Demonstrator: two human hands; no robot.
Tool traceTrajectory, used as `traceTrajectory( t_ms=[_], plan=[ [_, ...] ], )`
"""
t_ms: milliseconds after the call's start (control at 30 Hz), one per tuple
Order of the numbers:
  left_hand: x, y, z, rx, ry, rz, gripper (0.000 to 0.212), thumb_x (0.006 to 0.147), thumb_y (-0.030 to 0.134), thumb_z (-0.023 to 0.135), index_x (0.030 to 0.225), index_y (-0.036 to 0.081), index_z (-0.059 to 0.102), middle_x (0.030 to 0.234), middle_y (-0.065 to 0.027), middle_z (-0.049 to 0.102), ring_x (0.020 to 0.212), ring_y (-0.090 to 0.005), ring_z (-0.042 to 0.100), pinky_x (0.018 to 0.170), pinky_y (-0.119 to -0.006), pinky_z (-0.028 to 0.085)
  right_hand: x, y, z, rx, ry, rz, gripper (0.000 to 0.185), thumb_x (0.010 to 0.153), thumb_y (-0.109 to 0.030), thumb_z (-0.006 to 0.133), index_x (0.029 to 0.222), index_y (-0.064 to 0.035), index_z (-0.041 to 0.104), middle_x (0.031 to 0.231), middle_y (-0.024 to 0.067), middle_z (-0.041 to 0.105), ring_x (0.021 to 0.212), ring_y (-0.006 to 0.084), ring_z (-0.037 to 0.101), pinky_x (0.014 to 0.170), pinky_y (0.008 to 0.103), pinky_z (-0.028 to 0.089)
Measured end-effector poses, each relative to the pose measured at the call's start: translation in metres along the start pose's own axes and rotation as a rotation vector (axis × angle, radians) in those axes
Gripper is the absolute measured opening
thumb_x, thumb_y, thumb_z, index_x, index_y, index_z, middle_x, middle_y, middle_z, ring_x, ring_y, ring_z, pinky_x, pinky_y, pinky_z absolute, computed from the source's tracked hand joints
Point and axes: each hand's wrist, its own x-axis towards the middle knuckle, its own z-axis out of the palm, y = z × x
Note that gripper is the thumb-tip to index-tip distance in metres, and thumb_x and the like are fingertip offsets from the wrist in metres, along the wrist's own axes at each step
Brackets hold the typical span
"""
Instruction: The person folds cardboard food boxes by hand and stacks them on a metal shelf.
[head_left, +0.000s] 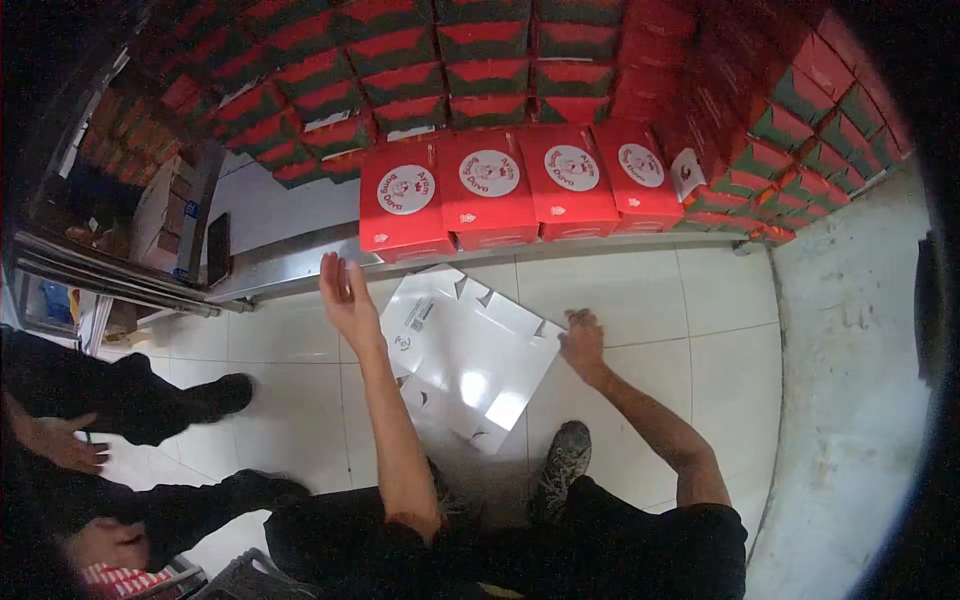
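A flat white cardboard box blank (465, 352), with slots and cut tabs along its edges, is held in front of me above the tiled floor. My right hand (583, 341) grips its right corner with curled fingers. Beyond the blank's left edge, my left hand (346, 300) is raised, its fingers extended and nothing in it. Just past that hand, a row of several red printed cartons (489, 187) stands along the front of a metal-edged shelf.
Stacks of red and dark green boxes (480, 75) rise behind the row. A black phone (218, 247) lies on the shelf at left. Another person's hand (60, 442) and dark-clothed legs are at left. A pale wall (847, 360) bounds the right side.
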Motion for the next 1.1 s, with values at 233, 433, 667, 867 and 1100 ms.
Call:
traceTrajectory(
  t_ms=[233,433,667,867,1100],
  plan=[
    [-0.097,0.009,-0.019,-0.099,-0.073,-0.328,0.041,0.088,0.015,0.059,0.123,-0.003,0.047,0.122,-0.012,0.052,0.112,-0.0185,0.05,0.095,-0.03,0.039,0.005,0.031,0.011,0.584,-0.324,0.262,0.015,0.067,-0.005,0.068,0.076,0.0001,0.057,0.075,0.0137,0.059,0.073,0.0283,0.06,0.067,0.0393,0.048],
    [-0.128,0.003,-0.021,0.029,-0.231,-0.502,0.034,0.086,0.011,0.06,0.118,0.0,0.054,0.114,-0.0091,0.058,0.105,-0.0161,0.054,0.091,-0.028,0.041,0.006,0.014,0.006,0.41,-0.172,0.136,0.022,0.061,-0.005,0.073,0.073,-0.0021,0.055,0.075,0.0129,0.057,0.075,0.029,0.059,0.066,0.0393,0.047],
    [-0.128,0.003,-0.021,0.033,-0.272,-0.516,0.035,0.085,0.01,0.061,0.118,0.001,0.054,0.115,-0.0105,0.057,0.108,-0.0172,0.053,0.093,-0.029,0.04,0.005,0.014,0.004,0.398,-0.326,0.13,0.016,0.065,-0.007,0.07,0.077,-0.0052,0.06,0.077,0.0108,0.06,0.08,0.027,0.06,0.07,0.0407,0.045],
    [-0.127,0.005,-0.026,0.021,-0.277,-0.532,0.036,0.085,0.009,0.061,0.119,-0.001,0.052,0.117,-0.0115,0.056,0.107,-0.0176,0.053,0.094,-0.029,0.04,0.011,-0.002,-0.014,0.258,-0.219,-0.017,0.003,0.071,-0.003,0.062,0.074,-0.0034,0.061,0.081,0.0089,0.062,0.082,0.0255,0.059,0.075,0.0397,0.041],
    [-0.129,0.008,-0.024,0.09,-0.326,-0.518,0.039,0.088,0.014,0.058,0.121,-0.004,0.048,0.121,-0.0157,0.051,0.111,-0.0257,0.052,0.093,-0.036,0.044,0.014,-0.034,-0.059,0.505,0.074,-0.217,0.009,0.08,-0.001,0.056,0.089,0.0008,0.056,0.093,0.0128,0.062,0.085,0.0269,0.059,0.083,0.0374,0.042]
  ],
)
